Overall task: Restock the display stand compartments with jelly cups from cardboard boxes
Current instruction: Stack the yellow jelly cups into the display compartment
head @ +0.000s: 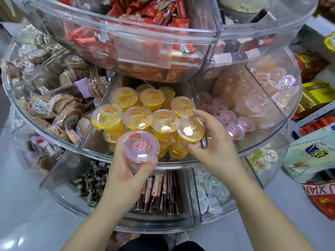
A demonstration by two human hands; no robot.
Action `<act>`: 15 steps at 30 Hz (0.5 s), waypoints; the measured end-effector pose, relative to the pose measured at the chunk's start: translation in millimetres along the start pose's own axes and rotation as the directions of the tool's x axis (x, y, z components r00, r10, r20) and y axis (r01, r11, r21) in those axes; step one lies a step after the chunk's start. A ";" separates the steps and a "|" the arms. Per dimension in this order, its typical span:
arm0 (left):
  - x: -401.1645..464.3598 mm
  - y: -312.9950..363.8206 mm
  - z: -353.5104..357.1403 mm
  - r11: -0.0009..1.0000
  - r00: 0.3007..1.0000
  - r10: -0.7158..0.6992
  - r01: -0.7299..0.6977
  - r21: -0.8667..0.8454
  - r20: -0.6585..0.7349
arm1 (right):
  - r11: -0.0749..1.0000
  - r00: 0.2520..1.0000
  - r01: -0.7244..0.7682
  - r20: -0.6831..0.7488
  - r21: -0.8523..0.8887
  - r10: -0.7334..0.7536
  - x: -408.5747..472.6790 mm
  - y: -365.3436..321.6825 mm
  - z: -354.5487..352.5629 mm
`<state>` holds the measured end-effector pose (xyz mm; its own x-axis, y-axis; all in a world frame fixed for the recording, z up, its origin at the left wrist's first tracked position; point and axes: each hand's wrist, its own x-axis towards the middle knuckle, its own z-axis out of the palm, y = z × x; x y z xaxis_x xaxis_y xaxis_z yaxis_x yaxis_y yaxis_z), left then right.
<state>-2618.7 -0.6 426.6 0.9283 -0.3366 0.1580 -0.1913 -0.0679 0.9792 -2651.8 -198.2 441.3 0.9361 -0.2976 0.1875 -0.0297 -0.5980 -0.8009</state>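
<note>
Around the middle tier of the clear round display stand (101,156), other goods are crowding every side: wrapped round biscuits (41,107) are filling the compartment to the left, small pink-lidded jelly cups (233,127) are lying in the one to the right, and red-wrapped sweets (145,17) are heaped in the tier above, whose transparent wall is overhanging the back of the centre compartment. Below, dark foil-wrapped candies (90,185), brown stick packets (159,189) and clear little jelly cups (212,194) are sitting in the bottom tier. At the far right, a pale green printed sack (311,156) is leaning beside the stand.

Yellow jelly cups (137,115) are standing upright and packed close together in the centre compartment, their clear film lids catching the light and carrying red and green print.

The left hand (126,171) is gripping a pink jelly cup (141,146) from below, fingers and thumb curled round its body, holding it upright just in front of the compartment's front wall; its lid is showing a red fruit picture. The right hand (212,140) is reaching over the front rim, thumb and fingers pinching the edge of one yellow-filled jelly cup (190,128) at the right front corner of the compartment, tilted slightly toward the camera.
</note>
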 end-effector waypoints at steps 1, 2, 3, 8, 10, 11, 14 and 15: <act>0.3 0.2 -0.3 1.000 1.000 0.000 0.000 0.003 0.005 | 1.000 1.000 0.001 -0.011 -0.004 -0.002 0.1 0.4 0.4; 0.5 0.6 -0.5 1.000 1.000 0.001 -0.001 0.004 0.010 | 1.000 1.000 0.007 -0.023 -0.011 -0.008 0.0 0.5 1.3; 0.8 1.0 -0.4 1.000 1.000 0.002 -0.002 0.004 0.014 | 1.000 0.999 0.015 -0.035 -0.020 -0.015 -0.5 0.9 2.4; 1.4 4.5 -0.4 0.999 0.999 -0.005 0.004 0.033 0.031 | 0.999 0.997 -0.006 -0.080 0.044 0.009 -2.6 3.1 6.8; 1.0 7.2 -1.3 0.998 1.000 0.000 -0.001 0.060 0.029 | 0.999 0.998 -0.004 -0.068 0.047 0.007 -4.9 2.6 8.0; 0.9 8.8 -1.6 0.997 1.000 0.004 -0.006 0.070 0.026 | 0.999 0.998 -0.006 -0.060 0.047 0.009 -6.5 2.0 8.0; 1.1 14.8 -0.3 0.995 0.999 0.032 -0.033 0.090 0.015 | 0.995 0.998 -0.035 -0.054 0.094 0.040 -11.6 0.8 3.5; 1.1 17.9 0.7 0.995 0.999 0.042 -0.043 0.091 0.013 | 0.992 0.996 -0.051 -0.061 0.116 0.059 -13.5 -1.0 0.2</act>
<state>-2621.3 -2.9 444.2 0.9152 -0.3513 0.1974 -0.2592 -0.1381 0.9559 -2664.4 -193.4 439.5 0.9094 -0.3774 0.1748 -0.0370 -0.4919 -0.8698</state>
